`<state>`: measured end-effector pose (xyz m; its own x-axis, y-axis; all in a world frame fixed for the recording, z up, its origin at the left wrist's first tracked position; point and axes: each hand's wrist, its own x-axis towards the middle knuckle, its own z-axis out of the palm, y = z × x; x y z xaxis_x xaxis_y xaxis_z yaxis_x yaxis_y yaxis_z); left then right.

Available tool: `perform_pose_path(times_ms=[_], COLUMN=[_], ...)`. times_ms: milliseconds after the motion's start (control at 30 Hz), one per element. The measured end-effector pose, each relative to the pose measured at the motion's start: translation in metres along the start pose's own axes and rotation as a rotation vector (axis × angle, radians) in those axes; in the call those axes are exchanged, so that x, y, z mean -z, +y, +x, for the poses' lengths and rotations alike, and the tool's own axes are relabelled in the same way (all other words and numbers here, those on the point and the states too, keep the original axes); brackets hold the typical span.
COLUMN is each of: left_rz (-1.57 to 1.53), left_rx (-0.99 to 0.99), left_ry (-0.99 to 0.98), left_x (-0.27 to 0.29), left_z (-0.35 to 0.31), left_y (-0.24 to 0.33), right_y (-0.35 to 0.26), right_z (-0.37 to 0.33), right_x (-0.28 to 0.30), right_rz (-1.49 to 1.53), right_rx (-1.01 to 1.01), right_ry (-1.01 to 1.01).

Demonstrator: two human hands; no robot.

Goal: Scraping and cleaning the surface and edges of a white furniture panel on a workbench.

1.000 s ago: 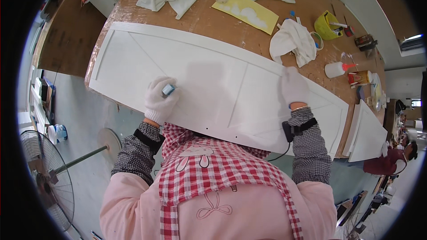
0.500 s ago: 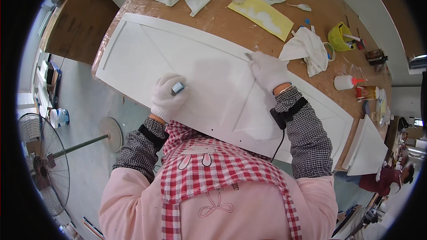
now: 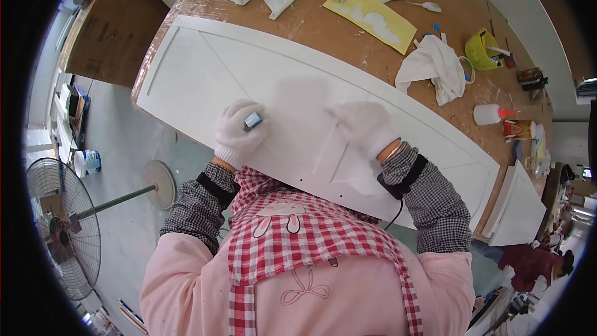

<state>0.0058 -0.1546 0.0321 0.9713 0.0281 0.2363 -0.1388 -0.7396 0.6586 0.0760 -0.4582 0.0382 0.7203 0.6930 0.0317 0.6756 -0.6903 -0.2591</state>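
One long panel (image 3: 298, 143) slants down-right; left hand (image 3: 237, 132) clasps block (image 3: 253, 120), right hand's (image 3: 365, 127) grip unclear.

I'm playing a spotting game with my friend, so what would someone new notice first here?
Probably the long white panel stretching across the middle, on the brown table. Over it, the white-gloved left hand holds a small light-blue block, with the white-gloved right hand farther right. Next might come the red-and-white checked apron at bottom centre and the pedestal fan at far left.
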Motion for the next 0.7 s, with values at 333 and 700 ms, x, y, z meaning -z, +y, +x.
perform_pose_path(times_ms=[333,700], left_rz=[-0.009,-0.211], left_rx=[-0.041,0.098], left_ry=[0.004,-0.002], left_x=[-0.003,-0.015], left_z=[0.003,-0.006], left_y=[0.0,-0.006], right_y=[-0.001,0.041], right_z=[0.003,0.003], right_x=[0.0,0.027], right_rz=[0.073,0.845], right_rx=[-0.243,-0.764], right_ry=[-0.136,0.324])
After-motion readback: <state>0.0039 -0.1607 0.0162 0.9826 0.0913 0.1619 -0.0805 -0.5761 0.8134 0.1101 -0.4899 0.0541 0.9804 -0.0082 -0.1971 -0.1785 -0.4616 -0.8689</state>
